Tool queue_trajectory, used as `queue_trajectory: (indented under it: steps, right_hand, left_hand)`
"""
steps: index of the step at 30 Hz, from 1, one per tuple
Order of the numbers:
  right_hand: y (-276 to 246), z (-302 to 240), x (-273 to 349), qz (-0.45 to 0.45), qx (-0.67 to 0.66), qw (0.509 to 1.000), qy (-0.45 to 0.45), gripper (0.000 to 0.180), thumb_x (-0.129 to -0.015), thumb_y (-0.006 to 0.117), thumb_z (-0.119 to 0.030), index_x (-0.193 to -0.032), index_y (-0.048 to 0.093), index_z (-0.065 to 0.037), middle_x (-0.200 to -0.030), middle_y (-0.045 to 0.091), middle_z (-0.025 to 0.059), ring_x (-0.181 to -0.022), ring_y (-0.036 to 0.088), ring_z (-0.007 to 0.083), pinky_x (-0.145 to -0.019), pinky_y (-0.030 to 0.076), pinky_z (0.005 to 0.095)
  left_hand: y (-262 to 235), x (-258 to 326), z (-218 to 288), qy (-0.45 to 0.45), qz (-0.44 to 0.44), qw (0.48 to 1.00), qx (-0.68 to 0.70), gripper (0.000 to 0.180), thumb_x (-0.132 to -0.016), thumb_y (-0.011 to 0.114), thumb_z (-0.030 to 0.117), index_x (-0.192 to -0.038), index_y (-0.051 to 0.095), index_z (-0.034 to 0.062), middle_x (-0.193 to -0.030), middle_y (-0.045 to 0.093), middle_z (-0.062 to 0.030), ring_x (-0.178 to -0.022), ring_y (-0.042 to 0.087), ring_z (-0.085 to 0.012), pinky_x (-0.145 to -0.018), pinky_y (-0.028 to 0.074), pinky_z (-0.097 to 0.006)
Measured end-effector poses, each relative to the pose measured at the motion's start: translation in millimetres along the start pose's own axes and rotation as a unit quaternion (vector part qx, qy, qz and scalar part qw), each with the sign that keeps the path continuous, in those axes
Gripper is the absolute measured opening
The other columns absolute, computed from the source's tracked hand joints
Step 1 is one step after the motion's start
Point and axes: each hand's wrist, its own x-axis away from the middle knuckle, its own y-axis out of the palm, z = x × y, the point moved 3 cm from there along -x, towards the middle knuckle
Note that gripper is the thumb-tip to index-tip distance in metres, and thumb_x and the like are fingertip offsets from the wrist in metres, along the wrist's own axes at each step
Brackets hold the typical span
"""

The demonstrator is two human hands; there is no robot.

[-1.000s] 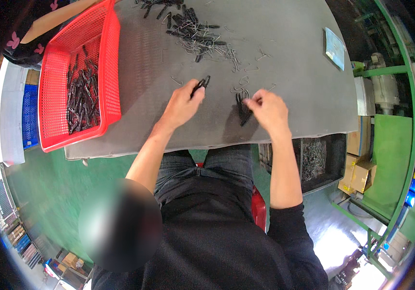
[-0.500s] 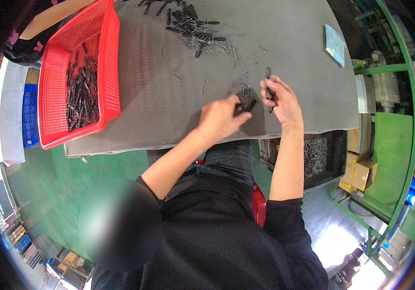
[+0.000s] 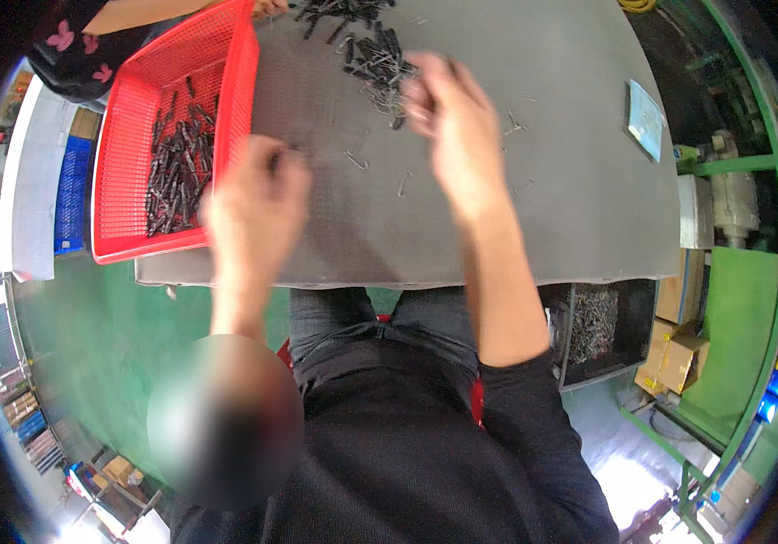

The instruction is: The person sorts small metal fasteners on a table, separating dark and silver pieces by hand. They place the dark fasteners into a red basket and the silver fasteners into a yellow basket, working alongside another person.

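Note:
My left hand (image 3: 257,204) is smeared by motion beside the right wall of a red plastic basket (image 3: 242,100). Its fingers look curled, but whether anything is in them is not clear. In the basket lies a heap of slim black pieces (image 3: 176,172). My right hand (image 3: 461,131) is at the right edge of a pile of black pieces and thin wire hooks (image 3: 375,68) on the grey-covered table (image 3: 362,227). Its fingers are bent together there, and what they hold is hidden.
Loose wire hooks (image 3: 357,160) lie scattered mid-table. Another person's hand (image 3: 269,7) shows behind the basket. A light blue packet (image 3: 644,121) lies at the table's right. Under the right front edge, a black crate (image 3: 595,322) holds small metal parts.
My left hand has moved left to the basket, away from the front of the table. My right hand has gone forward and left to the pile; the black piece it held no longer shows.

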Motion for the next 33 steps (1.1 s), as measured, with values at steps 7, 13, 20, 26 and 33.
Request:
queue_trajectory:
  steps: [7,13,20,26,33]
  right_hand:
    - [183,35,-47,-0.106,0.2,0.948,-0.225,0.034,-0.083,0.062,-0.028,-0.103,0.059,-0.001,-0.08,0.064,0.0131,-0.075,0.062,0.02,-0.07,0.049,0.0331]
    - [25,79,-186,-0.011,0.572,0.814,-0.1,0.035,-0.077,0.065,-0.031,-0.102,0.062,-0.007,-0.105,0.061,0.0149,-0.101,0.057,0.0313,-0.087,0.046,0.0411]
    - [3,94,-212,0.003,0.686,0.727,-0.028,0.036,-0.07,0.072,-0.02,-0.094,0.058,0.003,-0.101,0.059,0.0238,-0.095,0.059,0.0368,-0.078,0.049,0.0451]
    - [-18,89,-209,-0.1,0.706,0.697,-0.079,0.023,-0.073,0.066,-0.016,-0.086,0.062,0.002,-0.089,0.063,0.0222,-0.085,0.062,0.0376,-0.075,0.05,0.0451]
    - [-81,69,-208,-0.129,-0.006,0.963,0.238,0.018,-0.086,0.059,-0.018,-0.096,0.055,-0.004,-0.089,0.059,0.0046,-0.074,0.057,0.0147,-0.067,0.048,0.0305]
  left_hand:
    - [-104,-41,-99,-0.046,0.081,0.966,-0.242,0.027,-0.085,0.057,0.023,-0.103,0.058,0.0034,-0.095,0.062,-0.0149,-0.093,0.059,-0.0307,-0.084,0.043,-0.039]
    - [-64,-56,-26,0.054,0.181,0.981,0.043,0.015,-0.081,0.058,0.003,-0.096,0.061,0.0025,-0.097,0.062,-0.0107,-0.094,0.06,-0.0261,-0.082,0.046,-0.033]
    - [137,-138,-16,0.001,0.027,0.998,0.05,0.022,-0.08,0.061,0.014,-0.098,0.058,0.0029,-0.091,0.06,-0.0152,-0.089,0.058,-0.0336,-0.08,0.046,-0.041]
    - [220,-200,-48,-0.076,-0.055,0.992,-0.084,0.028,-0.079,0.066,0.022,-0.1,0.059,0.0048,-0.088,0.062,-0.014,-0.086,0.06,-0.0325,-0.075,0.047,-0.042]
    - [187,-189,-69,-0.178,-0.192,0.921,0.288,0.018,-0.077,0.067,0.016,-0.091,0.064,0.0043,-0.086,0.064,-0.0113,-0.08,0.062,-0.0272,-0.073,0.048,-0.038]
